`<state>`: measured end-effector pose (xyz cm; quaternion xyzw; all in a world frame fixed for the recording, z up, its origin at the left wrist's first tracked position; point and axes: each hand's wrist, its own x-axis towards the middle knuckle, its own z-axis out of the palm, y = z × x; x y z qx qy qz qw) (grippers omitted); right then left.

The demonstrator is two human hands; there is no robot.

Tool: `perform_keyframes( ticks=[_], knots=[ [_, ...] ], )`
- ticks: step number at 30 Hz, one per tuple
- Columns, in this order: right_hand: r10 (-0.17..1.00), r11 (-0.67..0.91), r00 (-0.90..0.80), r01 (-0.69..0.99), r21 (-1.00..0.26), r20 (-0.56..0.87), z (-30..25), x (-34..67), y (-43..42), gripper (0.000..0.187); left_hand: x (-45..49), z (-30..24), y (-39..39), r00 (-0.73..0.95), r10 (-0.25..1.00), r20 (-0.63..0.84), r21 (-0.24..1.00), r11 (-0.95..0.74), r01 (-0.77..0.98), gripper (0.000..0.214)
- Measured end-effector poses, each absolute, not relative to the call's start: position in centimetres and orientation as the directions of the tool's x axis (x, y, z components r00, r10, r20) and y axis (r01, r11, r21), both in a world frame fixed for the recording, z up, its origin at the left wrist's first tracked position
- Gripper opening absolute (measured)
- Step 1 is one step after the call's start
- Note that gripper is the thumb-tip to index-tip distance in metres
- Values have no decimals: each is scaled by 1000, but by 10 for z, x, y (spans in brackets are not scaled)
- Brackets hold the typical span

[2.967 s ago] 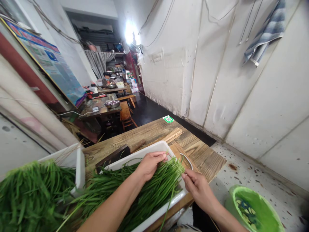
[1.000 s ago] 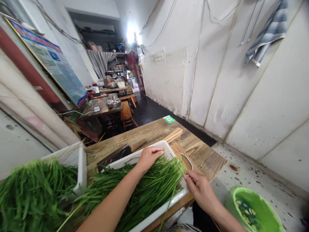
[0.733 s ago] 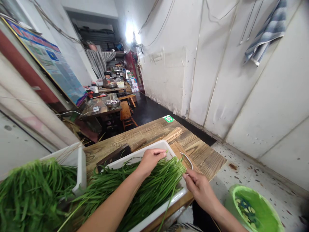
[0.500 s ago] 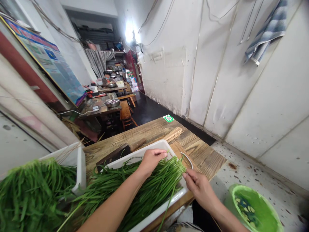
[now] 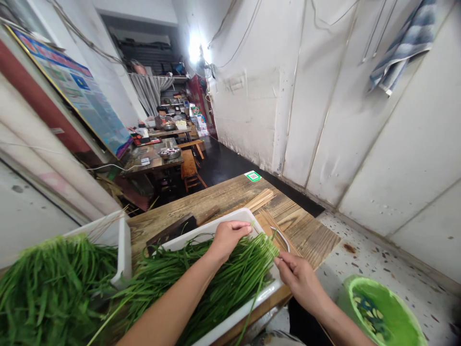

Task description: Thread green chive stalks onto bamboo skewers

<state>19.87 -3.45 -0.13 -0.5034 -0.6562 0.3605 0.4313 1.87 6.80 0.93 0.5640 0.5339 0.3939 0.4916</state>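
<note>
A white tray (image 5: 236, 318) on the wooden table (image 5: 306, 233) holds a thick layer of long green chives (image 5: 223, 283). My left hand (image 5: 226, 236) rests on the far end of the chives, fingers curled round a few stalks. At the tray's right edge my right hand (image 5: 297, 276) pinches the cut ends of the chives between thumb and fingers. A bundle of thin bamboo skewers (image 5: 260, 199) lies on the table just beyond the tray. More skewers (image 5: 275, 229) lie by my right hand.
A second white tray (image 5: 120, 250) heaped with chives (image 5: 46, 286) stands at the left. A dark cleaver (image 5: 173, 229) lies behind the tray. A green plastic bucket (image 5: 382, 312) sits on the floor at the right. Tables, a stool and a seated person are far back.
Both hands have stayed at the far end of the chives, shifting only slightly. My left hand's fingers have curled and uncurled a little over the stalks.
</note>
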Motion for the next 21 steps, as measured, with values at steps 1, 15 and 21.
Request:
perform_keyframes(
  ticks=[1, 15, 21],
  knots=[
    [973, 228, -123, 345, -910, 197, -1, 198, -35, 31, 19, 9, 68, 124, 989, -85, 975, 57, 214, 29],
    [975, 218, -123, 372, -902, 185, -4, 198, -34, 31, 20, 13, 65, 130, 985, -116, 974, 87, 208, 30],
    [972, 235, -127, 396, -888, 200, -3, 198, -35, 30, 22, 15, 64, 91, 990, -110, 979, 92, 182, 30]
  ],
)
